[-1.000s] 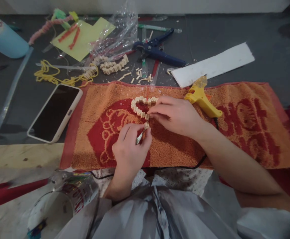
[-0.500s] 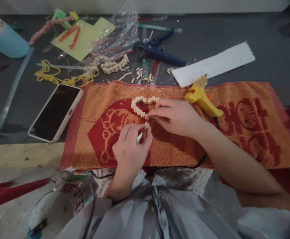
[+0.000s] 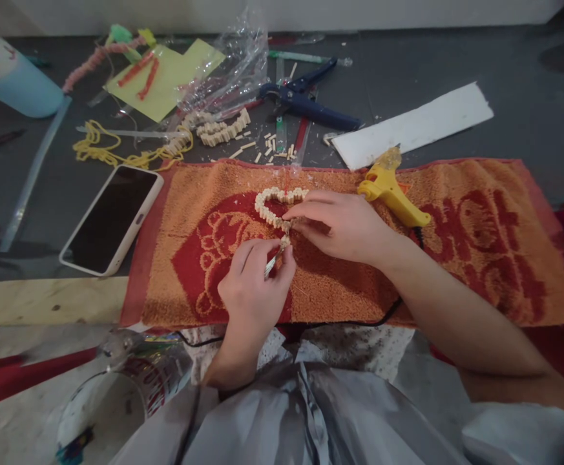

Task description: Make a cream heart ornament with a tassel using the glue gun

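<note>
A heart-shaped outline made of short pale sticks (image 3: 265, 205) lies on the orange and red towel (image 3: 349, 290). My right hand (image 3: 342, 226) is closed at its right side, thumb and fingertips pinching near its lower point and hiding that side. Just below the point, my left hand (image 3: 257, 278) pinches a small pale piece with silvery strands (image 3: 272, 261) between thumb and fingers. The piece hangs close under the heart; whether the two are joined I cannot make out. A thin red thread (image 3: 286, 184) shows at the heart's top notch.
A yellow glue gun (image 3: 393, 190) rests on the towel, right of my hands. Behind are blue cutters (image 3: 311, 103), a white strip (image 3: 417, 123), loose stick pieces (image 3: 272, 145) and clear plastic (image 3: 233, 64). A phone (image 3: 112, 219) and yellow string (image 3: 117, 148) lie left.
My right hand's fingertips have shifted slightly at the heart's lower point, the index finger reaching a little higher and farther left. My left hand keeps its pinch almost unmoved.
</note>
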Demonstrator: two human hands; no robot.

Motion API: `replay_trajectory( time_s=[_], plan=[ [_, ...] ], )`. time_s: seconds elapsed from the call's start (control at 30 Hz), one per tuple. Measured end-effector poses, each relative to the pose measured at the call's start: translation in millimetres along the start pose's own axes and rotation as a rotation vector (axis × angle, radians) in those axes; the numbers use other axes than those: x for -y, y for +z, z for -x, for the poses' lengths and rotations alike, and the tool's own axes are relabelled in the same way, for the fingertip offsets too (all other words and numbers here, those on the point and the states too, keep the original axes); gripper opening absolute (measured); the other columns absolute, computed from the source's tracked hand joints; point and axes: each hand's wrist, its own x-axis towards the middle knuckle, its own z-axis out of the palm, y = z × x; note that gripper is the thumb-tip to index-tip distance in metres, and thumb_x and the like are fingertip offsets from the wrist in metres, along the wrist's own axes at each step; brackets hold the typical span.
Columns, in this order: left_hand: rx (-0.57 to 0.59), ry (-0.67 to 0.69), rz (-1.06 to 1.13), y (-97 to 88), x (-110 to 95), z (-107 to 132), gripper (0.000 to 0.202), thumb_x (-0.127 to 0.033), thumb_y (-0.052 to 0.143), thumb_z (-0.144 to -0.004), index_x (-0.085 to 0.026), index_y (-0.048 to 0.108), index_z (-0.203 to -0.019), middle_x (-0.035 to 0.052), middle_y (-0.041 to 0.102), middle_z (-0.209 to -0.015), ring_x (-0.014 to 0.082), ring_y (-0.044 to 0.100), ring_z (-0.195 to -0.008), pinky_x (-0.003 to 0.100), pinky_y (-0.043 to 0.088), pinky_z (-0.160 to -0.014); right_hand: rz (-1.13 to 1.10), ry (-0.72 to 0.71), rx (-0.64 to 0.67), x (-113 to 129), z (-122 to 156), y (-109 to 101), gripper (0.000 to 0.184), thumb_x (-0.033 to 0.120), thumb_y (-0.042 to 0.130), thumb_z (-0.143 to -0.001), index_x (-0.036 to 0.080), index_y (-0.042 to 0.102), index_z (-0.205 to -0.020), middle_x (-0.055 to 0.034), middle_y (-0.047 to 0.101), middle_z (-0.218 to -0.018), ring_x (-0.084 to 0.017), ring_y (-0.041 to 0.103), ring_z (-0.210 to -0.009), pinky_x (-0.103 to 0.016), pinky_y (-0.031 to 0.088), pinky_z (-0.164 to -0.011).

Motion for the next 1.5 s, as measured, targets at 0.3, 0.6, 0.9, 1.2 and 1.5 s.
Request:
replay_trajectory(
  time_s=[0.3,0.6,0.9,1.2,1.5],
  plan=[
    [-0.051,0.042,0.024,-1.8,-1.2,-1.0,0.004,-0.021,0.067,-0.083,-0.017,0.066,-0.085,0.0044,0.074,-0.079,0.0118,0.069,-0.071,0.022,0.053,-0.066,0.062,-0.061,0.026,0.2,-1.1,7.1,0.025,0.024,0.052,-0.094,0.023,0.075,-0.102,-0.0044,0.069,-0.091,-0.015,0.061,-0.077,-0.025,0.034,-0.058],
    [-0.083,0.036,0.051,-3.5,-1.8,-2.4,0.005,-0.019,0.068,-0.082,-0.018,0.065,-0.085,0.0038,0.073,-0.079,0.0112,0.069,-0.071,0.021,0.055,-0.067,0.052,-0.055,-0.046,-1.5,-2.1,5.1,0.021,0.024,0.054,-0.093,0.022,0.075,-0.094,-0.0030,0.070,-0.092,-0.014,0.063,-0.080,-0.026,0.036,-0.060],
    [-0.061,0.024,0.056,-6.1,-0.4,-2.4,0.004,-0.019,0.067,-0.082,-0.018,0.065,-0.084,0.0035,0.074,-0.079,0.0120,0.070,-0.072,0.022,0.055,-0.067,0.119,0.065,0.024,-0.3,-1.0,-4.0,0.020,0.028,0.059,-0.089,0.021,0.074,-0.100,-0.0056,0.069,-0.098,-0.018,0.062,-0.083,-0.029,0.036,-0.062],
    [-0.043,0.013,0.030,-5.2,-1.2,-1.9,0.002,-0.021,0.065,-0.083,-0.020,0.065,-0.085,0.0027,0.074,-0.080,0.0123,0.069,-0.071,0.024,0.054,-0.067,0.181,0.072,0.103,2.3,-2.7,0.4,0.017,0.027,0.059,-0.088,0.020,0.071,-0.099,-0.0067,0.067,-0.099,-0.020,0.061,-0.085,-0.030,0.032,-0.058],
    [-0.005,-0.025,-0.031,-1.5,-1.2,-2.3,0.007,-0.025,0.065,-0.084,-0.018,0.068,-0.083,0.0036,0.074,-0.081,0.0134,0.069,-0.073,0.024,0.051,-0.064,-0.074,0.017,-0.046,-7.9,-3.6,-4.9,0.014,0.023,0.057,-0.088,0.018,0.067,-0.097,-0.0092,0.060,-0.103,-0.023,0.058,-0.096,-0.033,0.044,-0.078]
  ],
)
